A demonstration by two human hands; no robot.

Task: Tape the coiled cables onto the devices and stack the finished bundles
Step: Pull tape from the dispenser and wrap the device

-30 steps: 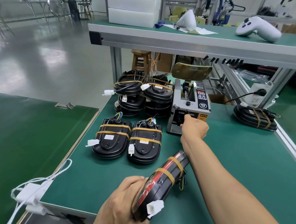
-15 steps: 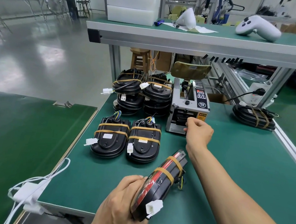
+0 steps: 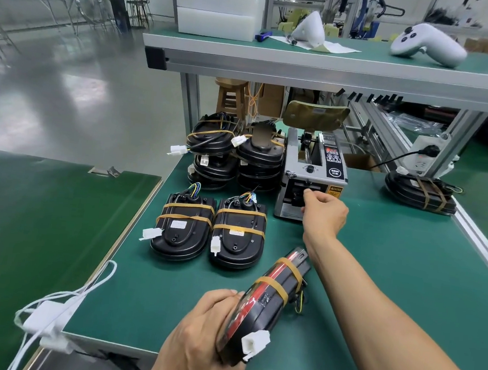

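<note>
- On a green counter point(image 3: 390, 288) beneath an upper shelf point(image 3: 337, 71), a person works with both bare hands among taped bundles.
- Far behind the middle of the counter, two stacks of finished bundles point(image 3: 233, 157) stand side by side, just left of a grey tape dispenser point(image 3: 312, 173).
- Near the stacks, two black devices point(image 3: 208, 235) lie flat and side by side, each crossed by two yellow tape bands, with white connectors at their left edges.
- At the far right edge, another taped bundle point(image 3: 419, 192) lies well apart from the rest.
- At the near edge, the left hand point(image 3: 195, 341) grips a black-and-red device point(image 3: 264, 303), tilted on its side, with two tape bands round its far end and a white connector point(image 3: 256, 342) at its near end.
- At the dispenser's front slot, the right hand point(image 3: 323, 213) has its fingers curled, thumb and fingertips pinched together; whether tape lies between them cannot be told.
- On the shelf, a white controller point(image 3: 429, 44) rests at right.
</note>
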